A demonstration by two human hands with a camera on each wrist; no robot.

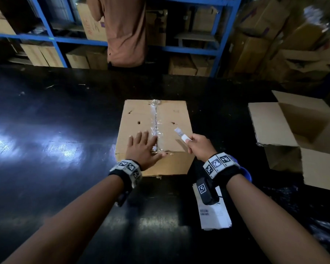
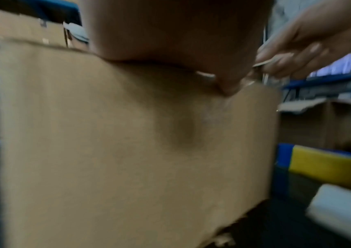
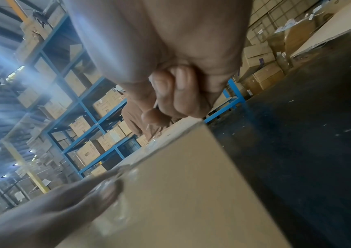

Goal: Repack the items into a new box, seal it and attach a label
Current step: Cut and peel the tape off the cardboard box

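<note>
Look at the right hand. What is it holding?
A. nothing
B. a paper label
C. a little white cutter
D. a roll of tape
C: the right hand grips a small white cutter with its blade out, held just above the taped box, while the left hand lies flat on the box top.

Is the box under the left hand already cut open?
No, the taped box has its flaps closed, clear tape along the seam, left hand flat on top.
</note>
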